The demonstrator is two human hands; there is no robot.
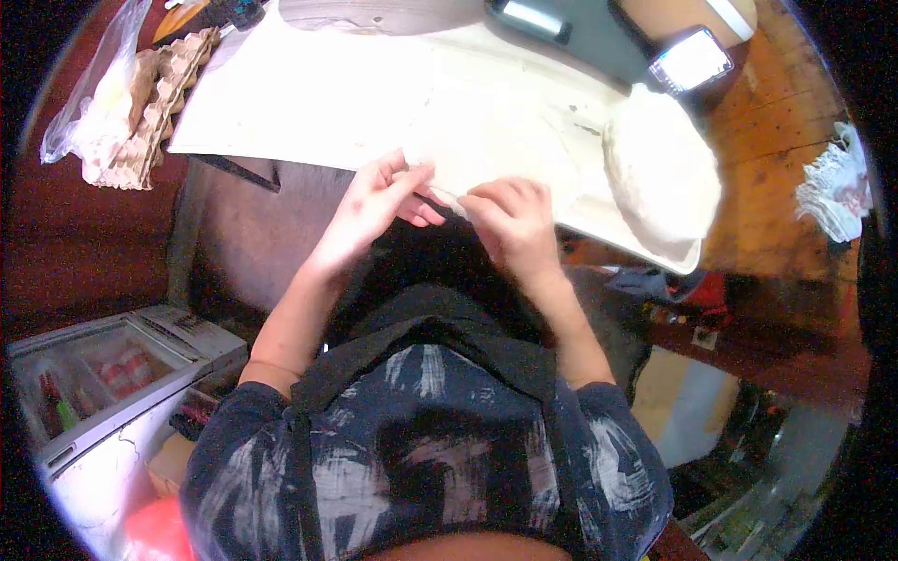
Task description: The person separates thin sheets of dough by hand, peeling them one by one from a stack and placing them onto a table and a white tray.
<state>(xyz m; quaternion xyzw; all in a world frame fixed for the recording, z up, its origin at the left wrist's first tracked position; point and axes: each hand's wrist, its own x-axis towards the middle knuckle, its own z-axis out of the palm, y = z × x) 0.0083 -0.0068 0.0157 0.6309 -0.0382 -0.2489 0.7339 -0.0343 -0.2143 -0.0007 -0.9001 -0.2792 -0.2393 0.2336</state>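
My left hand (382,194) is at the near edge of a long white tray (309,103), its thumb and forefinger closed and the other fingers loosely apart. Close by on the right, my right hand (516,217) is curled with its fingertips pinched together. Between the two sets of fingertips shows a small pale piece of dough (456,205), mostly covered by the fingers. A large, smooth white lump of dough (662,168) lies at the tray's right end. Glare washes out much of the tray's surface, so what lies on its middle is hard to make out.
Egg cartons (168,103) and a clear plastic bag (98,89) are at the left. Beyond the tray lies a lit phone (692,62) on the wooden table (767,178). A crumpled cloth (835,187) sits far right; a glass-topped freezer (117,369) stands lower left.
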